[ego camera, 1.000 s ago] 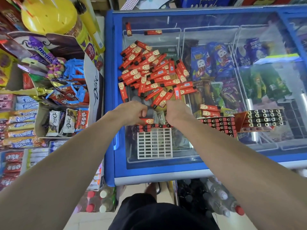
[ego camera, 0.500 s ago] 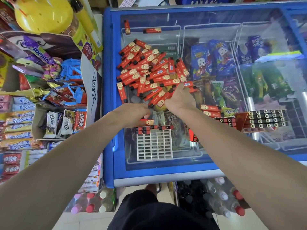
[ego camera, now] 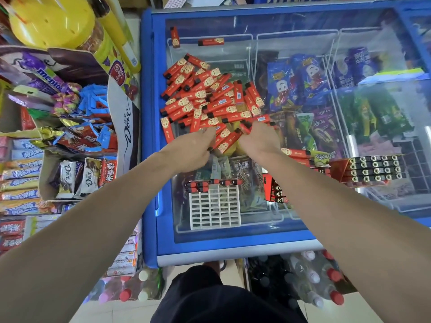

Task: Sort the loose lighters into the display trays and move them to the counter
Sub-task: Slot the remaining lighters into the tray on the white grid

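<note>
A heap of loose red lighters (ego camera: 210, 99) lies on the glass lid of a blue chest freezer (ego camera: 233, 243). Both hands are at the heap's near edge. My left hand (ego camera: 193, 148) has its fingers apart, touching lighters there. My right hand (ego camera: 258, 138) curls its fingers over a red lighter (ego camera: 247, 125). Nearer to me lies a white grid display tray (ego camera: 214, 207), and several lighters stand in its top row. A filled tray (ego camera: 373, 169) lies at the right. My right forearm partly hides another tray (ego camera: 275, 190).
Two stray lighters (ego camera: 211, 41) lie at the lid's far left. A cardboard box of Dove chocolate and sweets (ego camera: 77, 173) stands left of the freezer, under a yellow tub (ego camera: 51, 19). Bottles (ego camera: 312, 276) stand on the floor by my legs.
My left hand has left the white tray and moved up to the heap. My right hand went from beside the tray to the heap and closed on a lighter.
</note>
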